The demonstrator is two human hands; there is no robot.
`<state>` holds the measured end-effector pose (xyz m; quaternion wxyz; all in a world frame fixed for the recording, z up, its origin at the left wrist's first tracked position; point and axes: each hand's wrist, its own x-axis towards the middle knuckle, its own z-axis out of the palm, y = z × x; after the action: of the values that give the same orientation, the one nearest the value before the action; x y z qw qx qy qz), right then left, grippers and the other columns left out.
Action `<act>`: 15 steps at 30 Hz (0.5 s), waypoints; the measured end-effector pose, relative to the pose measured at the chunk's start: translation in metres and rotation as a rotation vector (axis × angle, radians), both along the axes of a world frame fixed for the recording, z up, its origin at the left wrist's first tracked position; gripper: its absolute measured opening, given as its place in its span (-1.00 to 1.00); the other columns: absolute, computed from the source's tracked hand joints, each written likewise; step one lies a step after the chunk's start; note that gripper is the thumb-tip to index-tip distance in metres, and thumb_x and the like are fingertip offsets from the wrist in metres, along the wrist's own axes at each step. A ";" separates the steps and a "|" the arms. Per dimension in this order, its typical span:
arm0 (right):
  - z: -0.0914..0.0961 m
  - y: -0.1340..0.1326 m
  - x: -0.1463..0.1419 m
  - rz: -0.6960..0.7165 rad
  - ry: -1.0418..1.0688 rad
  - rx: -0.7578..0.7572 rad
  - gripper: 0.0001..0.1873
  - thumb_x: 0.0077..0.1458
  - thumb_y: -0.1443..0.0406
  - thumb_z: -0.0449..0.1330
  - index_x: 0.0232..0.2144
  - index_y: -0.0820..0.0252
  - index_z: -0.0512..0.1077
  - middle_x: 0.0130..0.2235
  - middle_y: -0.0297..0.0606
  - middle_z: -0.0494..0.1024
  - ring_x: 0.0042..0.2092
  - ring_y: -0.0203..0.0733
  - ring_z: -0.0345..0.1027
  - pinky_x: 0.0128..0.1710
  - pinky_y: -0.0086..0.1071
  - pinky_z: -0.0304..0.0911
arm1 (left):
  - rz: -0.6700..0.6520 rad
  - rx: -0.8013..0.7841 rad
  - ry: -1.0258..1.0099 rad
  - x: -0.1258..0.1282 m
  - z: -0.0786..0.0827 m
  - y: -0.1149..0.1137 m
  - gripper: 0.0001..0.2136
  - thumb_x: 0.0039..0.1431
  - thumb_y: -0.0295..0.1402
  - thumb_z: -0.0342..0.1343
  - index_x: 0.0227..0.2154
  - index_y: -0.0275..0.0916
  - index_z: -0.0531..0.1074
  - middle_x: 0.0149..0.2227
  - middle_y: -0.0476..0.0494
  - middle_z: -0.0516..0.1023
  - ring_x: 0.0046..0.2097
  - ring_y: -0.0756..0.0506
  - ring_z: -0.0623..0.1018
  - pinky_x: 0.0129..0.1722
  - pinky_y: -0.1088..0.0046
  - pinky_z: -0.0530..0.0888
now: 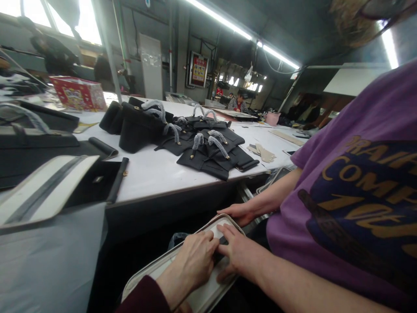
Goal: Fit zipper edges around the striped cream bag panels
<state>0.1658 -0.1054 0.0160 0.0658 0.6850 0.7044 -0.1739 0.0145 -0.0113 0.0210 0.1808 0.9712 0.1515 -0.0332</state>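
Note:
A pale, rounded bag panel (202,295) with a grey rim lies low in front of me, below the table edge. My left hand (195,261), in a dark red sleeve, rests on it with the fingers curled and pressed down at a dark strip in its middle. My right hand is out of sight. A co-worker in a purple shirt (352,191) sits close on my right. One of their hands (237,254) presses the panel right against my fingers. Their other hand (239,213) holds the panel's far edge.
On the white table (156,174) are several black handbags with wrapped handles (208,148). A similar pale panel (42,187) and black pieces lie at the left, a red box (78,93) behind them. Tan cut pieces (263,152) lie further right. Other people work at the back.

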 end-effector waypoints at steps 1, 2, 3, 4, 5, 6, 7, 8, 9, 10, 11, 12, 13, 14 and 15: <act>-0.001 0.000 0.001 0.001 0.011 0.013 -0.14 -0.25 -0.18 0.39 0.13 -0.10 0.41 0.34 0.01 0.13 0.34 0.35 -0.05 0.23 0.15 0.05 | 0.002 -0.004 -0.007 -0.001 -0.001 0.000 -0.71 0.09 -0.37 0.04 -0.10 -0.19 0.44 -0.09 -0.23 0.52 -0.09 -0.24 0.54 -0.11 0.23 0.51; -0.003 0.000 0.001 0.004 0.017 0.029 -0.14 -0.25 -0.17 0.39 0.13 -0.13 0.41 0.34 -0.01 0.14 0.33 0.35 -0.04 0.23 0.17 0.05 | 0.004 -0.010 -0.015 -0.001 -0.002 0.000 -0.69 0.08 -0.37 0.05 -0.08 -0.19 0.44 -0.07 -0.23 0.51 -0.09 -0.24 0.54 -0.11 0.23 0.51; -0.004 0.000 0.001 0.009 0.018 0.044 -0.15 -0.24 -0.16 0.40 0.13 -0.14 0.41 0.34 -0.01 0.15 0.33 0.35 -0.04 0.22 0.18 0.04 | 0.005 -0.015 -0.027 -0.001 -0.003 0.000 -0.66 0.06 -0.38 0.05 -0.06 -0.19 0.42 -0.04 -0.23 0.49 -0.08 -0.24 0.54 -0.11 0.22 0.52; -0.006 -0.001 0.002 0.008 0.014 0.055 -0.15 -0.25 -0.15 0.41 0.13 -0.15 0.41 0.34 -0.02 0.15 0.33 0.36 -0.03 0.22 0.18 0.05 | 0.004 -0.020 -0.044 -0.002 -0.003 0.000 -0.64 0.05 -0.38 0.05 -0.04 -0.19 0.41 0.00 -0.23 0.47 -0.06 -0.24 0.53 -0.10 0.22 0.52; -0.007 -0.001 0.002 0.005 0.007 0.058 -0.14 -0.25 -0.14 0.42 0.14 -0.14 0.40 0.34 -0.02 0.14 0.33 0.37 -0.03 0.22 0.19 0.05 | -0.001 -0.026 -0.065 -0.001 -0.003 0.000 -0.62 0.04 -0.39 0.05 -0.03 -0.19 0.40 0.04 -0.24 0.45 -0.04 -0.25 0.52 -0.08 0.21 0.52; -0.008 -0.001 0.002 0.006 0.000 0.051 -0.13 -0.25 -0.14 0.41 0.15 -0.13 0.39 0.34 0.00 0.13 0.33 0.37 -0.04 0.21 0.19 0.06 | -0.011 -0.035 -0.081 -0.001 -0.003 0.000 -0.62 0.03 -0.40 0.05 -0.03 -0.21 0.40 0.05 -0.24 0.44 -0.02 -0.25 0.51 -0.06 0.21 0.51; -0.010 -0.002 0.002 0.010 -0.007 0.041 -0.11 -0.24 -0.15 0.41 0.16 -0.11 0.38 0.34 0.02 0.13 0.33 0.38 -0.04 0.21 0.19 0.06 | -0.023 -0.045 -0.092 -0.001 -0.003 0.000 -0.63 0.02 -0.41 0.04 -0.05 -0.23 0.41 0.04 -0.25 0.45 -0.01 -0.26 0.51 -0.04 0.20 0.51; -0.011 -0.002 0.003 0.012 -0.015 0.037 -0.09 -0.23 -0.16 0.40 0.18 -0.08 0.36 0.34 0.04 0.13 0.33 0.38 -0.05 0.21 0.19 0.06 | -0.032 -0.053 -0.099 0.000 -0.002 -0.001 -0.63 0.01 -0.41 0.04 -0.07 -0.25 0.41 0.01 -0.27 0.46 -0.01 -0.26 0.51 -0.03 0.18 0.50; -0.012 -0.002 0.003 0.014 -0.025 0.041 -0.07 -0.23 -0.17 0.39 0.19 -0.06 0.35 0.34 0.05 0.13 0.33 0.39 -0.05 0.21 0.19 0.07 | -0.035 -0.060 -0.103 0.000 -0.002 -0.001 -0.64 0.00 -0.41 0.03 -0.08 -0.27 0.42 -0.02 -0.27 0.47 -0.02 -0.27 0.51 -0.01 0.17 0.50; -0.013 -0.003 0.003 0.020 -0.035 0.055 -0.05 -0.23 -0.18 0.38 0.20 -0.03 0.34 0.33 0.06 0.15 0.32 0.39 -0.03 0.21 0.19 0.07 | -0.035 -0.067 -0.103 0.000 -0.001 -0.001 -0.64 0.00 -0.41 0.03 -0.09 -0.29 0.42 -0.06 -0.28 0.49 -0.04 -0.27 0.51 -0.01 0.15 0.50; -0.015 -0.003 0.004 0.034 -0.046 0.081 -0.05 -0.23 -0.18 0.38 0.19 -0.02 0.35 0.32 0.06 0.17 0.32 0.38 -0.01 0.20 0.19 0.09 | -0.033 -0.074 -0.105 0.000 -0.001 -0.001 -0.64 -0.01 -0.41 0.04 -0.10 -0.29 0.43 -0.08 -0.28 0.49 -0.05 -0.27 0.51 0.00 0.14 0.49; -0.016 -0.003 0.004 0.053 -0.058 0.115 -0.08 -0.21 -0.17 0.38 0.18 0.00 0.37 0.30 0.05 0.21 0.31 0.36 0.02 0.20 0.17 0.10 | -0.030 -0.080 -0.109 -0.001 -0.001 -0.001 -0.64 0.00 -0.39 0.05 -0.10 -0.30 0.43 -0.07 -0.28 0.49 -0.05 -0.27 0.51 0.01 0.13 0.48; -0.017 -0.004 0.003 0.082 -0.068 0.146 -0.12 -0.19 -0.15 0.38 0.15 0.02 0.40 0.28 0.03 0.27 0.30 0.32 0.06 0.20 0.14 0.12 | -0.028 -0.086 -0.110 -0.001 -0.001 -0.002 -0.64 0.00 -0.36 0.07 -0.09 -0.29 0.43 -0.06 -0.28 0.48 -0.04 -0.28 0.50 0.01 0.13 0.48; -0.017 -0.004 0.003 0.113 -0.075 0.171 -0.17 -0.16 -0.14 0.38 0.13 0.04 0.42 0.25 0.00 0.32 0.29 0.28 0.08 0.21 0.11 0.12 | -0.028 -0.091 -0.109 -0.002 -0.001 -0.002 -0.63 0.00 -0.33 0.10 -0.08 -0.28 0.43 -0.05 -0.28 0.48 -0.03 -0.28 0.49 0.02 0.12 0.47; -0.018 -0.004 0.002 0.137 -0.079 0.187 -0.21 -0.14 -0.12 0.37 0.12 0.04 0.44 0.21 -0.03 0.37 0.29 0.23 0.09 0.22 0.07 0.12 | -0.031 -0.094 -0.103 -0.003 -0.001 -0.002 -0.61 0.00 -0.29 0.12 -0.07 -0.28 0.42 -0.03 -0.28 0.47 -0.02 -0.29 0.48 0.02 0.11 0.47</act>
<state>0.1682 -0.1096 -0.0018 0.0413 0.6446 0.7596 -0.0755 0.0117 -0.0129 0.0199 0.2330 0.9643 0.1254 0.0069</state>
